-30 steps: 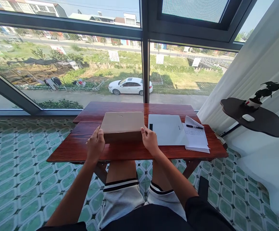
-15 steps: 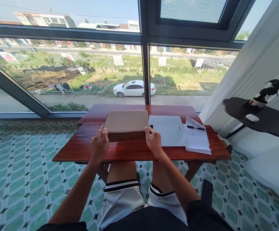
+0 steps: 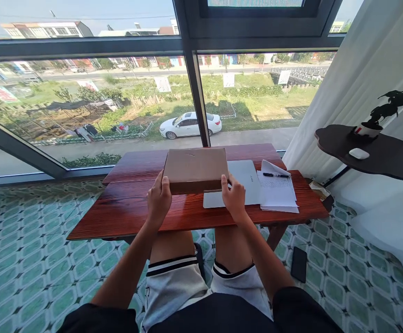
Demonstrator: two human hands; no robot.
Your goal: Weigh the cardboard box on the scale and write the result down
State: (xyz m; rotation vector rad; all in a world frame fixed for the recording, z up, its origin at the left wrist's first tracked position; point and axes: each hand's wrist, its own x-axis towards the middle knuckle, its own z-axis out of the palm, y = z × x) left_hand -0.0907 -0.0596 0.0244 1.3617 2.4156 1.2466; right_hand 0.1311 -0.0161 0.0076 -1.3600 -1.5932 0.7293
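A flat brown cardboard box (image 3: 196, 165) is held level above the wooden table (image 3: 118, 208). My left hand (image 3: 159, 199) grips its near left corner, thumb on the front edge. At the near right corner my right hand (image 3: 234, 196) holds it in the same way; the fingers of both hands are partly hidden behind the box. Under the box's right side lies a closed silver laptop (image 3: 251, 185), partly covered by the box and my right hand. To the right of the laptop are sheets of written paper (image 3: 277, 196) with a black pen (image 3: 276, 175) on them.
A dark side table (image 3: 375, 155) at the right bears a white mouse (image 3: 358, 153) and a potted black plant-like ornament (image 3: 369, 129). A black phone-like slab (image 3: 299, 264) lies on the tiled floor. White curtains (image 3: 340, 88) hang beside the large window, with a white car (image 3: 190, 125) outside.
Both hands have carried the box to the right and slightly up in the view, so it now covers part of the laptop. The camera view has shifted and tilted a little.
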